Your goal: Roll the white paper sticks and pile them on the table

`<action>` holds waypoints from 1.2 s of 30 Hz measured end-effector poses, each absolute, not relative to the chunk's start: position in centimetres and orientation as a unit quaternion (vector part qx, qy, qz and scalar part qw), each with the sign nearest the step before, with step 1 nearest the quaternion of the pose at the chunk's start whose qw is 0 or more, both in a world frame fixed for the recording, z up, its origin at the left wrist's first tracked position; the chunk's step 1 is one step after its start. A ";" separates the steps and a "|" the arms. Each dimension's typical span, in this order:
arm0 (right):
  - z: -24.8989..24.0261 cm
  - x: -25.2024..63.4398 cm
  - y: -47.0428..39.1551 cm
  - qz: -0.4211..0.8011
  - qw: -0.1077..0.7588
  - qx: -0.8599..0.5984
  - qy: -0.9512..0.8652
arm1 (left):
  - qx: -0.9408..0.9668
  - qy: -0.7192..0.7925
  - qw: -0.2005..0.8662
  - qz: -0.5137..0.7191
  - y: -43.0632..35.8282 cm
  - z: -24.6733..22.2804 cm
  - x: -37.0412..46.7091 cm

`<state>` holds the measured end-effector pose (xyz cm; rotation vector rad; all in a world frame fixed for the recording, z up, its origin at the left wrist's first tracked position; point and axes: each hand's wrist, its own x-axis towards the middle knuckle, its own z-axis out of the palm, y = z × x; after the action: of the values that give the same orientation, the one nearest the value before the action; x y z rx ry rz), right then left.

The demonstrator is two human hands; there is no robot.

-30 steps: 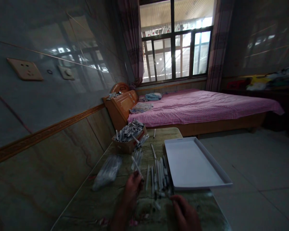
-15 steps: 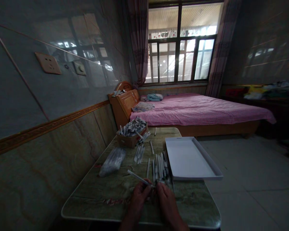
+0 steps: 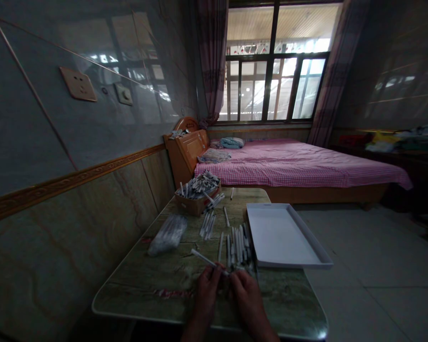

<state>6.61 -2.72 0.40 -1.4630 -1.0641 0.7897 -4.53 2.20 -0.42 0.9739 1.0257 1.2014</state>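
Note:
Near the table's front edge, my left hand is closed on a white pen, which slants up to the left. My right hand is pinched at the pen's lower right end, close beside the left; whether it holds a separate small part is too dark to tell. Just beyond the hands lies a row of several pens. Farther back on the table are a smaller group of pens and a single pen. An open cardboard box heaped with pens stands at the back left.
A shallow white tray sits at the right, its edge past the table's side. A clear plastic bag lies at the left. Behind the table is a bed with a pink checked cover.
The view has shifted slightly. Both hands remain together at the pen, and my right hand's fingers have come a little closer around its end.

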 end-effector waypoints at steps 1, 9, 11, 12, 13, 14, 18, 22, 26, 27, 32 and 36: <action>0.5 6.6 -2.9 0.317 0.546 -0.622 -0.464 | 0.418 0.449 0.595 0.519 2.2 -0.5 -4.5; 0.0 7.1 -3.4 0.301 0.543 -0.604 -0.499 | 0.416 0.462 0.580 0.527 1.9 -0.9 -4.5; -0.2 7.1 -3.1 0.304 0.536 -0.615 -0.492 | 0.418 0.461 0.577 0.529 1.9 -0.8 -4.5; -0.3 7.1 -3.0 0.304 0.530 -0.622 -0.490 | 0.417 0.461 0.575 0.531 1.9 -0.7 -4.5; -0.4 7.0 -2.9 0.302 0.526 -0.627 -0.489 | 0.415 0.462 0.573 0.535 1.9 -0.6 -4.5; -0.4 7.0 -2.8 0.300 0.523 -0.630 -0.490 | 0.410 0.463 0.573 0.538 1.8 -0.5 -4.4; -0.1 6.8 -2.8 0.314 0.533 -0.613 -0.491 | 0.397 0.462 0.582 0.539 1.7 -0.4 -4.3; 0.1 6.8 -2.8 0.337 0.558 -0.595 -0.470 | 0.401 0.460 0.576 0.544 1.7 -0.6 -4.4; -0.2 6.7 -2.6 0.319 0.537 -0.628 -0.464 | 0.388 0.469 0.576 0.546 1.8 -0.5 -4.4; -0.2 6.7 -2.6 0.318 0.535 -0.630 -0.464 | 0.386 0.468 0.579 0.544 1.7 -0.5 -4.4; -0.2 6.5 -2.6 0.357 0.575 -0.581 -0.452 | 0.388 0.461 0.580 0.548 1.7 -0.5 -4.4; -0.1 6.5 -2.3 0.346 0.559 -0.613 -0.439 | 0.393 0.472 0.571 0.545 1.8 -0.9 -4.4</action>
<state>6.50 -2.33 -0.09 -1.4453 -1.0355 0.8158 -4.41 1.81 -0.92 0.9214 1.1061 1.2786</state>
